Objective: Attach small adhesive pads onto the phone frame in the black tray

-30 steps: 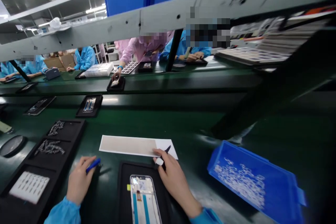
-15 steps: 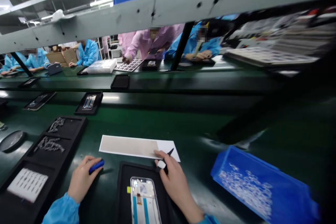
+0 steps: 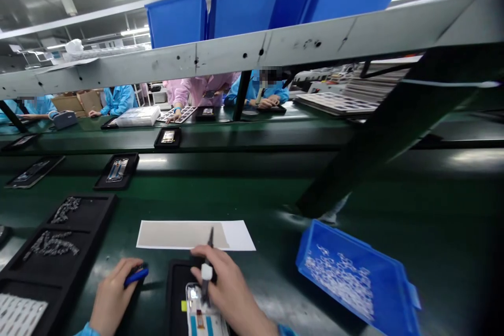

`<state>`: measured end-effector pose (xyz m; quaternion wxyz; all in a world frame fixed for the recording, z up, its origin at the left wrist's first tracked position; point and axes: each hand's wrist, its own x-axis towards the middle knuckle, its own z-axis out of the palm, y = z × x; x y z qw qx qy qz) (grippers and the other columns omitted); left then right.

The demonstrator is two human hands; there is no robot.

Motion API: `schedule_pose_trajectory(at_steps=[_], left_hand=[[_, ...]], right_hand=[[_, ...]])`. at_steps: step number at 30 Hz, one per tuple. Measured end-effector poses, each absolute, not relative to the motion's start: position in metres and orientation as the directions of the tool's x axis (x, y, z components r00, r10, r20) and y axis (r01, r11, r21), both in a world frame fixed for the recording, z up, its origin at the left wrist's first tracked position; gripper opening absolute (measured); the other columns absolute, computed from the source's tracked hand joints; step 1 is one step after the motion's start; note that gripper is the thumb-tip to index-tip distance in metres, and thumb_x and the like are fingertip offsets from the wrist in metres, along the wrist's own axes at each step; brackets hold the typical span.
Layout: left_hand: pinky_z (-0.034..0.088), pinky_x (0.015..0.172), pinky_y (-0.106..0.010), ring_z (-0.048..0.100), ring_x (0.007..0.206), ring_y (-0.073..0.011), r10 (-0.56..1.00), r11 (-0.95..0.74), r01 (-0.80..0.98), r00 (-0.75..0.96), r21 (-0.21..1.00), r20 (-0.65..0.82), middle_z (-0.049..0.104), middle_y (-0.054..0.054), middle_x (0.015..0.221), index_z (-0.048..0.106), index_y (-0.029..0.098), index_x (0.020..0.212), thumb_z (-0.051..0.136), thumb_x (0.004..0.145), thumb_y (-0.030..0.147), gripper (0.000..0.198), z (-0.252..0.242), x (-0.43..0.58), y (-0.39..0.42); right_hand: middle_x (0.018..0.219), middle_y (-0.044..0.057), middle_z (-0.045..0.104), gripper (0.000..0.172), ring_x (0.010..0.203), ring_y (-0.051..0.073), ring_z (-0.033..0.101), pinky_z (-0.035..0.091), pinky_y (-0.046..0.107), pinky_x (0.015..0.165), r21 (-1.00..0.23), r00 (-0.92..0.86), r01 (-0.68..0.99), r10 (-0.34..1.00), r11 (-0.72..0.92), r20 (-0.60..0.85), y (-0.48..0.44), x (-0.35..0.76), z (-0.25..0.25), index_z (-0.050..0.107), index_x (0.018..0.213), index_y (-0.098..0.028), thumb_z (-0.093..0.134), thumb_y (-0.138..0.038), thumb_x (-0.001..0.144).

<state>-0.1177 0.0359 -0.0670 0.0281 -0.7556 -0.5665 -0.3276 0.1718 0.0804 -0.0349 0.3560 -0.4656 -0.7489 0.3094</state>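
Left hand (image 3: 112,294): closed round a blue tool (image 3: 136,276), left of the black tray; little changed from 0.5 s ago.
Right hand (image 3: 226,286): gripping a dark pointed tool (image 3: 211,239) with a white piece (image 3: 207,272) on it; has shifted left, from the tray's right side to above the phone frame.
Dark tool: more upright; upper tip now against the beige part of the paper strip (image 3: 169,233), earlier its white end; contact below cannot be told.
Phone frame (image 3: 197,323): in the black tray (image 3: 175,286), now partly covered by the right hand.
Far tray (image 3: 157,139): holds 1 phone part (image 3: 168,136); bare 0.5 s ago.
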Motion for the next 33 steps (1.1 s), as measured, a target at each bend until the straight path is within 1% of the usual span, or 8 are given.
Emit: schedule_pose_trajectory(at_steps=[2, 5, 11, 13, 16, 20, 26, 33], left_hand=[[0.059, 0.07, -0.016, 0.075, 0.082, -0.0133, 0.803, -0.387, 0.875, 0.167, 0.289, 0.572, 0.074, 0.0, 0.095, 0.063, 0.028, 0.105, 0.036, 0.103, 0.053, 0.037, -0.063, -0.114, 0.036], [0.057, 0.071, -0.014, 0.074, 0.081, -0.012, 0.763, -0.412, 0.88, 0.191, 0.237, 0.617, 0.073, 0.001, 0.093, 0.062, 0.027, 0.106, 0.039, 0.104, 0.045, 0.029, -0.06, -0.109, 0.035], [0.056, 0.074, -0.013, 0.074, 0.084, -0.011, 0.746, -0.421, 0.879, 0.193, 0.226, 0.638, 0.072, -0.002, 0.098, 0.061, 0.025, 0.11, 0.04, 0.105, 0.035, 0.023, -0.065, -0.107, 0.032], [0.055, 0.076, -0.012, 0.074, 0.085, -0.0105, 0.741, -0.434, 0.87, 0.198, 0.233, 0.641, 0.072, -0.002, 0.098, 0.061, 0.026, 0.111, 0.04, 0.106, 0.033, 0.023, -0.066, -0.107, 0.032], [0.055, 0.076, -0.011, 0.074, 0.082, -0.0104, 0.721, -0.453, 0.862, 0.202, 0.23, 0.663, 0.073, -0.002, 0.097, 0.062, 0.025, 0.109, 0.04, 0.106, 0.033, 0.024, -0.065, -0.106, 0.033], [0.056, 0.075, -0.012, 0.074, 0.082, -0.0112, 0.709, -0.463, 0.856, 0.201, 0.23, 0.676, 0.073, -0.003, 0.096, 0.063, 0.024, 0.109, 0.041, 0.105, 0.033, 0.024, -0.067, -0.107, 0.034], [0.056, 0.074, -0.012, 0.074, 0.079, -0.0113, 0.733, -0.467, 0.835, 0.181, 0.291, 0.655, 0.073, -0.002, 0.095, 0.063, 0.025, 0.109, 0.044, 0.104, 0.033, 0.021, -0.069, -0.106, 0.033], [0.057, 0.073, -0.016, 0.074, 0.081, -0.0137, 0.799, -0.397, 0.848, 0.131, 0.351, 0.587, 0.072, -0.002, 0.095, 0.062, 0.026, 0.107, 0.044, 0.104, 0.034, 0.02, -0.073, -0.107, 0.032]], right_hand=[[0.106, 0.002, 0.071, 0.03, 0.103, 0.024, 0.064, 0.047, 0.033, 0.088, -0.858, -0.409, 0.432, 0.908, 0.278, 0.088, 0.083, 0.15, -0.023, 0.064, 0.105, -0.025, 0.064, -0.009, 0.08], [0.1, 0.001, 0.071, 0.036, 0.098, 0.023, 0.064, 0.044, 0.031, 0.085, -0.892, -0.477, 0.399, 0.879, 0.211, -0.005, 0.09, 0.117, -0.019, 0.064, 0.103, -0.024, 0.067, -0.003, 0.075], [0.093, 0.0, 0.072, 0.033, 0.095, 0.024, 0.063, 0.041, 0.03, 0.084, -0.915, -0.515, 0.338, 0.857, 0.222, 0.017, 0.096, 0.071, -0.035, 0.066, 0.102, -0.024, 0.07, -0.006, 0.074], [0.088, -0.001, 0.072, 0.031, 0.09, 0.022, 0.064, 0.041, 0.028, 0.08, -0.925, -0.518, 0.314, 0.855, 0.215, 0.023, 0.097, 0.065, -0.039, 0.066, 0.099, -0.024, 0.069, -0.006, 0.074], [0.082, -0.002, 0.071, 0.028, 0.083, 0.02, 0.065, 0.042, 0.026, 0.075, -0.944, -0.512, 0.275, 0.859, 0.183, 0.017, 0.098, 0.06, -0.045, 0.066, 0.094, -0.023, 0.067, -0.005, 0.073], [0.082, -0.002, 0.071, 0.026, 0.08, 0.019, 0.066, 0.043, 0.026, 0.074, -0.965, -0.493, 0.231, 0.87, 0.125, -0.005, 0.101, 0.059, -0.048, 0.064, 0.092, -0.022, 0.067, -0.007, 0.072], [0.079, -0.002, 0.072, 0.024, 0.075, 0.019, 0.066, 0.046, 0.027, 0.073, -0.982, -0.478, 0.175, 0.878, 0.071, -0.022, 0.101, 0.06, -0.046, 0.062, 0.088, -0.021, 0.065, -0.01, 0.067], [0.077, 0.0, 0.072, 0.021, 0.075, 0.022, 0.068, 0.048, 0.031, 0.075, -0.993, -0.456, 0.099, 0.89, 0.062, 0.01, 0.099, 0.063, -0.042, 0.057, 0.089, -0.022, 0.058, -0.016, 0.069]])
